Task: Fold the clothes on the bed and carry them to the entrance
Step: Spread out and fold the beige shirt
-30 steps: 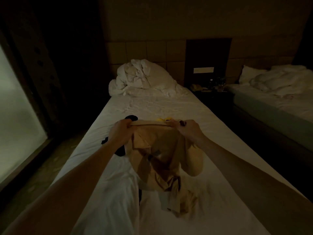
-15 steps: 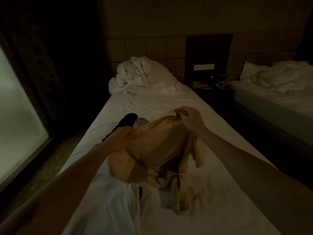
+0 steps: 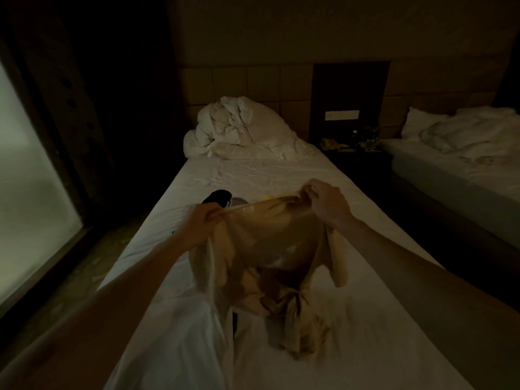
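Observation:
A tan shirt [image 3: 270, 249] hangs over the white bed [image 3: 380, 319], its lower part bunched on the sheet. My left hand [image 3: 201, 220] grips its upper left edge and my right hand [image 3: 326, 202] pinches its upper right edge, stretching the top between them. Behind the shirt lie a black garment [image 3: 219, 197], a grey piece [image 3: 239, 201] and a bit of yellow cloth [image 3: 266, 196], mostly hidden. A white garment [image 3: 183, 333] lies on the bed under my left forearm.
A crumpled white duvet [image 3: 239, 130] is piled at the head of the bed. A dark nightstand [image 3: 354, 153] with small items stands to the right, then a second bed [image 3: 464, 170]. A frosted glass pane [image 3: 31, 178] and floor strip run along the left.
My hands have shifted along the tan shirt's top edge and spread apart, pulling it taut and higher; the shirt has turned and hangs wider than a second ago.

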`<control>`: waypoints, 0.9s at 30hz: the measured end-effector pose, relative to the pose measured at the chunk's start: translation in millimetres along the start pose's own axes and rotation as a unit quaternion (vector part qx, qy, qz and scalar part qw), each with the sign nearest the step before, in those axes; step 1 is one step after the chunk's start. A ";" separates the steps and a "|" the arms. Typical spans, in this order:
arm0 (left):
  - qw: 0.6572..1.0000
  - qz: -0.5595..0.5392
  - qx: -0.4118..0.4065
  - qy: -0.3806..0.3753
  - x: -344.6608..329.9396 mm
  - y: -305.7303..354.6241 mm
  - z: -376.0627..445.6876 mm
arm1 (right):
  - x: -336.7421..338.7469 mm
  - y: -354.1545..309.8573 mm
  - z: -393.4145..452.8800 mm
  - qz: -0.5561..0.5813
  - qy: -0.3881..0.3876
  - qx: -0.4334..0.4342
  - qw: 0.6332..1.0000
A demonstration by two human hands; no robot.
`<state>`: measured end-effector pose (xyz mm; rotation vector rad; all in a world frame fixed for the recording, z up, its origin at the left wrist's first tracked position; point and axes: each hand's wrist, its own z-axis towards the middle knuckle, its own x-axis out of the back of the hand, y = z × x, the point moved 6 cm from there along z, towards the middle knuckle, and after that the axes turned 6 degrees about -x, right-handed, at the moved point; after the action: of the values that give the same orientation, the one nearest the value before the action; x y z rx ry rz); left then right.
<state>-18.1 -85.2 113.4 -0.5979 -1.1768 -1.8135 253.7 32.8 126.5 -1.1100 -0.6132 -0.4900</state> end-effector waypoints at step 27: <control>0.946 -0.218 0.041 0.237 105.1 58.8 2.2 | 124.9 -60.3 -36.6 0.135 0.110 0.099 0.980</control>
<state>-20.9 -136.2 222.5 0.1693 -1.0916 -2.1024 314.5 -31.1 239.6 -0.9166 -0.3047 -0.3030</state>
